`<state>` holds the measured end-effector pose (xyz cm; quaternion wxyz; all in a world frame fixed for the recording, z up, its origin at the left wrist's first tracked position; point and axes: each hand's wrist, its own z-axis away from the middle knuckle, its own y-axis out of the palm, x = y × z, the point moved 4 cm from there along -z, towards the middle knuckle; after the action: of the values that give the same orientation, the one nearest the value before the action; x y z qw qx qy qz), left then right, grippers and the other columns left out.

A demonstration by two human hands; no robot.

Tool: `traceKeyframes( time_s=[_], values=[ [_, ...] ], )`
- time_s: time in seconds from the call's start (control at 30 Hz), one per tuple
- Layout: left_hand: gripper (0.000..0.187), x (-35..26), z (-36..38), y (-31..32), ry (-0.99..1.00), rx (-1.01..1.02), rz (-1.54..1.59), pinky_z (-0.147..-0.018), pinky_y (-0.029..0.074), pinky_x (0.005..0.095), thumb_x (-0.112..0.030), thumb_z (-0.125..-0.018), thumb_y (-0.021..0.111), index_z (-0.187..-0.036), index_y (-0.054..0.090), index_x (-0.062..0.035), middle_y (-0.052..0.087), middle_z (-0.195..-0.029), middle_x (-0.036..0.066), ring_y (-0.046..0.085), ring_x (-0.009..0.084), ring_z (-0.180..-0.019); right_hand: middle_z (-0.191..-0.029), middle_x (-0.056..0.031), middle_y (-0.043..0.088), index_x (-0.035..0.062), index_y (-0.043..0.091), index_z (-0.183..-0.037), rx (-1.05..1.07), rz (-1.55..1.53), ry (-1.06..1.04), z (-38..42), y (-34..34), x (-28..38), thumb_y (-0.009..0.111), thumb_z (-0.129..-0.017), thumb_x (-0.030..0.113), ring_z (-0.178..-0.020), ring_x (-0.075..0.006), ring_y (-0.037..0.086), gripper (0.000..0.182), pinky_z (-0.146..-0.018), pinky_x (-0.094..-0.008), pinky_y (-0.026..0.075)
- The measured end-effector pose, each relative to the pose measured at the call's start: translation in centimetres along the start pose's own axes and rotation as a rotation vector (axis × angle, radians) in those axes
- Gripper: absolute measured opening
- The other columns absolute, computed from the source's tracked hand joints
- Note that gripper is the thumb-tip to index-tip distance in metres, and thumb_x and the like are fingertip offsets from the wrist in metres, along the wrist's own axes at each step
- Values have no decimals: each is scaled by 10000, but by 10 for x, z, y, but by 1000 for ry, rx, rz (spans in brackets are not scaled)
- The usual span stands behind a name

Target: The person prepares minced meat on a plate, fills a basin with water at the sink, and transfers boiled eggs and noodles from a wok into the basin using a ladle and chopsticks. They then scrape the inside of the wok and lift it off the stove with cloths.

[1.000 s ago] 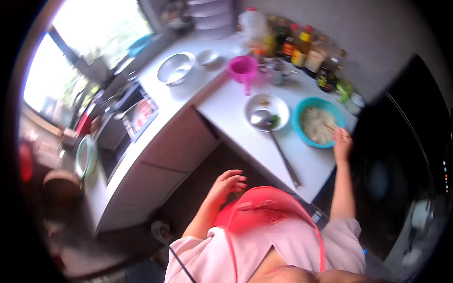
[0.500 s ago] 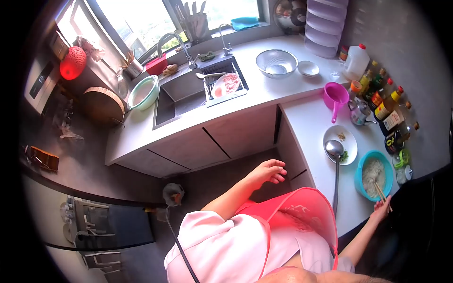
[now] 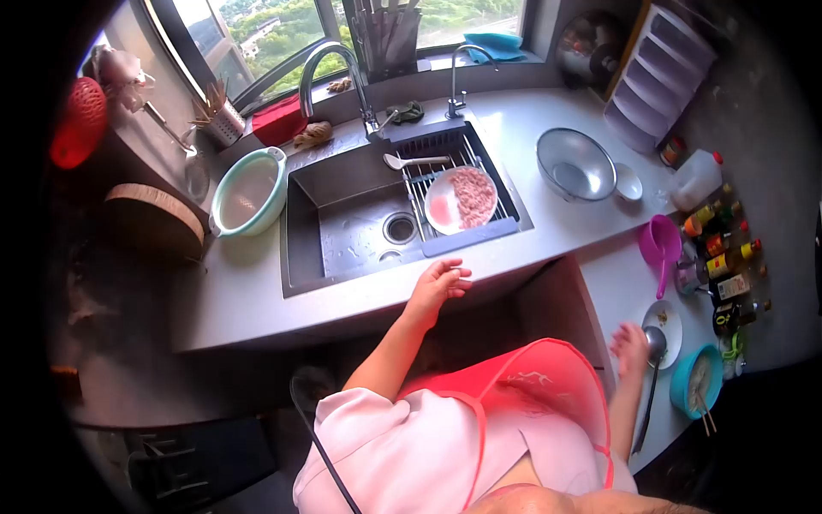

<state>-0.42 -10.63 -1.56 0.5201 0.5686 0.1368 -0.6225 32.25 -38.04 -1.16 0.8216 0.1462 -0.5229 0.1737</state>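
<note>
Fingers of the left hand (image 3: 434,289) and right hand (image 3: 632,349) are released. At the left's one o'clock, one meat plate (image 3: 440,186) sits over one sink (image 3: 355,231); at the right's three, one ladle (image 3: 656,344), at four, one turquoise bowl (image 3: 682,385). White counter (image 3: 231,301); window glass (image 3: 462,21) at twelve.

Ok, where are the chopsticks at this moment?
The chopsticks rest in the teal bowl at the head view's lower right, ends jutting over its rim, right of the ladle.
</note>
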Motion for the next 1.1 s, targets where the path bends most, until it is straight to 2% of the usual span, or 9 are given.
traceKeyframes(
  time_s=[0.13, 0.33, 0.5, 0.57, 0.67, 0.83, 0.9, 0.97, 1.1],
  values=[
    [293, -42, -49, -49, 111, -103, 12, -775, 458, 285, -95, -865, 469, -1149, 458, -25, 575, -1049, 104, 571, 188, -930, -708, -67, 592, 25, 573, -874, 452, 270, -91, -17, 204, 14, 540, -855, 212, -496, -124, 550, 190, -387, -222, 418],
    [313, -66, -120, -86, 211, -258, 84, -786, 434, 277, -106, -855, 474, -1158, 444, -34, 535, -1082, 75, 548, 164, -939, -643, -69, 592, 0, 610, -808, 426, 726, -333, -79, 345, -1, 552, -812, 256, -457, -157, 550, 263, -393, -270, 423],
    [278, -42, -164, -74, 175, -245, -91, -770, 403, 274, -149, -795, 535, -1050, 511, -42, 543, -1027, 57, 518, 141, -898, -574, -99, 595, -10, 615, -738, 400, 1057, -234, -101, 377, 3, 552, -767, 270, -415, -183, 544, 288, -384, -323, 433],
    [396, -16, -191, -64, 182, -266, -295, -861, 414, 301, -148, -798, 533, -1159, 468, 3, 531, -1103, 145, 521, 225, -994, -601, -99, 596, -15, 607, -736, 463, 1138, -148, -103, 382, 8, 562, -768, 312, -341, -174, 495, 331, -304, -296, 359],
    [633, -7, -209, -35, 199, -321, -627, -1053, 215, 390, -287, -768, 543, -1287, 336, 11, 344, -1318, 246, 301, 348, -1254, -561, -107, 583, -38, 594, -689, 578, 1069, -86, -111, 386, 6, 554, -768, 264, -313, -172, 485, 314, -273, -294, 341],
    [694, 2, -229, -8, 201, -490, -856, -1066, 176, 413, -310, -792, 496, -1355, 207, -26, 239, -1375, 254, 236, 395, -1273, -519, -108, 553, -24, 571, -630, 590, 1091, -94, -119, 387, -7, 534, -766, 160, -317, -174, 503, 232, -263, -286, 343],
    [727, 7, -233, -5, 120, -502, -904, -1077, 137, 419, -344, -808, 479, -1390, 136, -73, 174, -1406, 248, 189, 398, -1294, -549, -119, 561, -34, 566, -714, 598, 1102, -85, -116, 388, -11, 524, -764, 128, -341, -180, 528, 175, -265, -277, 346],
    [728, 8, -234, -6, 84, -496, -900, -1081, 118, 423, -356, -817, 474, -1397, 119, -96, 164, -1410, 246, 173, 390, -1302, -584, -126, 573, -51, 542, -833, 535, 910, -24, -106, 388, -11, 510, -766, 106, -376, -188, 556, 175, -268, -273, 349],
    [730, 11, -235, -8, 94, -460, -881, -1080, 116, 423, -360, -814, 473, -1396, 129, -88, 168, -1411, 241, 174, 386, -1303, -608, -146, 580, -77, 519, -808, 469, 678, 46, -108, 389, -19, 493, -726, 47, -429, -206, 588, 151, -291, -280, 377]
  ],
)
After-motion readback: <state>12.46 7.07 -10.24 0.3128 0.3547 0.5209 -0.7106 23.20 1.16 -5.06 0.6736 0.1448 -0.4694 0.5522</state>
